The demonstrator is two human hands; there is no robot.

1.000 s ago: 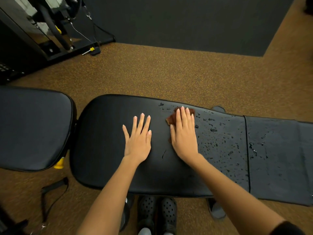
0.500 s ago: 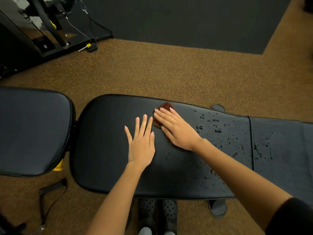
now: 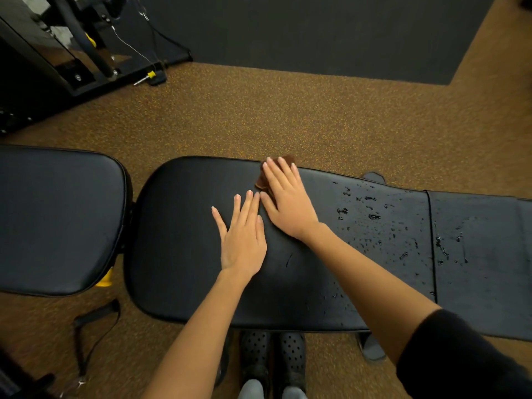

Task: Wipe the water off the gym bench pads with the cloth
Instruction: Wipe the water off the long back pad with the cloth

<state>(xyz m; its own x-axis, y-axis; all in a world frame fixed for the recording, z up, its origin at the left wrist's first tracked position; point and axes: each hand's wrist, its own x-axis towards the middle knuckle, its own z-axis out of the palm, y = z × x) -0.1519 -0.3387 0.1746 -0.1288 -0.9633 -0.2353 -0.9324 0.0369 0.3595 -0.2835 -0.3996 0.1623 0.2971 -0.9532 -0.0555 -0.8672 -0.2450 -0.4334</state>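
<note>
A black bench pad point(image 3: 187, 254) runs across the middle of the view. My right hand point(image 3: 288, 203) lies flat on a small brown cloth point(image 3: 263, 180) and presses it to the pad near its far edge. Most of the cloth is hidden under the fingers. My left hand point(image 3: 243, 237) rests flat on the pad just left of it, fingers spread, holding nothing. Water drops point(image 3: 371, 217) cover the pad's right part and the adjoining pad point(image 3: 483, 254) past the seam. A second, dry-looking pad point(image 3: 57, 220) sits to the left.
Speckled brown floor point(image 3: 288, 116) lies beyond the bench, then a dark mat point(image 3: 316, 30). A black machine base with a yellow-tipped pin point(image 3: 149, 74) stands at the far left. A black strap handle point(image 3: 92, 321) lies on the floor near left. My shoes point(image 3: 272, 358) show under the bench.
My right hand has slid the cloth left and toward the pad's far edge, turning its fingers leftward. The drops that lay near the far edge are gone. The left hand has stayed in place.
</note>
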